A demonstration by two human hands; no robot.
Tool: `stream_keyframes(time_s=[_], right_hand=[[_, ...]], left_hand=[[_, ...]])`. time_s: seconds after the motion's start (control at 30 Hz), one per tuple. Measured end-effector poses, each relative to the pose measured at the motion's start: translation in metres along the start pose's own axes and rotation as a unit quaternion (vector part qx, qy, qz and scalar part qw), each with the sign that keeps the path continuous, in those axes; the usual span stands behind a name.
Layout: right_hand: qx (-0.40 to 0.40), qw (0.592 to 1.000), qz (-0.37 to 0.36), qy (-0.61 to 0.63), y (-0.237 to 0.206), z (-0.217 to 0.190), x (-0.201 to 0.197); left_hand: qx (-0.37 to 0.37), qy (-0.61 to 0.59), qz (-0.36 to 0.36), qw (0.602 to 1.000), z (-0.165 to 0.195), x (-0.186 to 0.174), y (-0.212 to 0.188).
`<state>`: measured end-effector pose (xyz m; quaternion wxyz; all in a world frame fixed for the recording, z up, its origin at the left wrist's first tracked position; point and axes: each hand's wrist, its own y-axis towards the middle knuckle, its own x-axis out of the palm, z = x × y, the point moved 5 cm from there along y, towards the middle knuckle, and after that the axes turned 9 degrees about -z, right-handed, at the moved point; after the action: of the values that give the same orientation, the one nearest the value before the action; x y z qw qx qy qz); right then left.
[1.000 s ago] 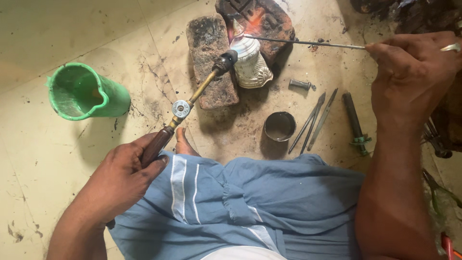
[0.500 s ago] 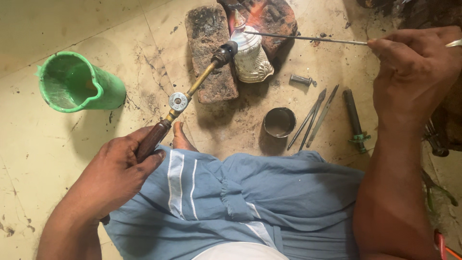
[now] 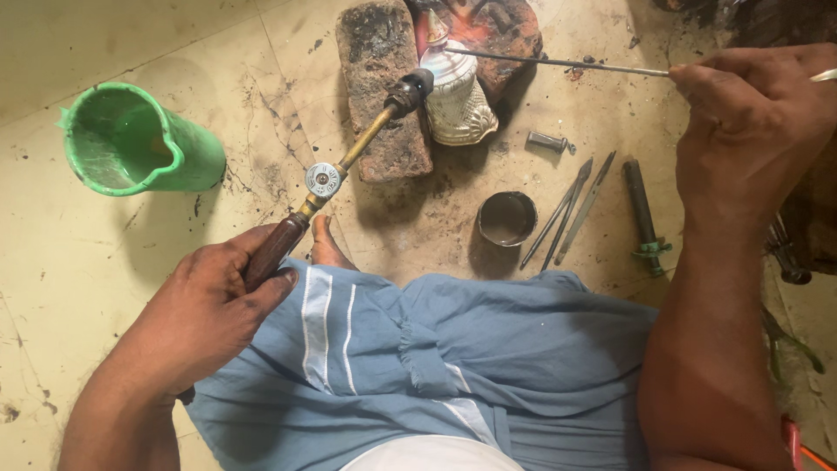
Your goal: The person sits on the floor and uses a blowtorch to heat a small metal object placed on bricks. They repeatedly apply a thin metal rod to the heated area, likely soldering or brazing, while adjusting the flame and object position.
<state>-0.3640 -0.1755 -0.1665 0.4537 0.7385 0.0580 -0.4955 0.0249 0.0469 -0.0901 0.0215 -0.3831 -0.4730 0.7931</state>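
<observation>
Torch (image 3: 349,166): brass tube, wooden handle, round valve, nozzle tilted up against silver piece (image 3: 458,100). Piece: embossed, bell-shaped, propped between charred bricks. Thin rod (image 3: 558,63) lies level, tip at piece's top.

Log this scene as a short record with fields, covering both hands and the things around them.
left hand: grips the wooden handle of a brass blowtorch
right hand: holds a thin metal rod
workpiece: embossed silver vessel lying against a brick, torch nozzle and rod tip at it
floor items: green plastic jug, small round tin, tweezers
lap: blue cloth
</observation>
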Motion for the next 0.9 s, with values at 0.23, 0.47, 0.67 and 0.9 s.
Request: stream_keyframes(time_s=[0.23,0.47,0.67,0.9], right_hand=[[0.003,1.000,-0.001,-0.025,0.010,-0.007,-0.004],[0.000,0.999,0.001,-0.046,0.013,-0.012,-0.009],[0.025,0.999,-0.008,-0.037,0.012,-0.012,-0.007],[0.023,0.998,-0.010,-0.053,0.015,-0.015,-0.009]], left_hand=[[0.011,-0.023,0.001,1.000,-0.001,0.001,0.001],[0.018,-0.013,0.005,1.000,-0.003,0.002,0.003],[0.019,-0.013,0.010,1.000,-0.006,0.000,0.003],[-0.017,0.003,-0.003,1.000,-0.007,0.001,0.004]])
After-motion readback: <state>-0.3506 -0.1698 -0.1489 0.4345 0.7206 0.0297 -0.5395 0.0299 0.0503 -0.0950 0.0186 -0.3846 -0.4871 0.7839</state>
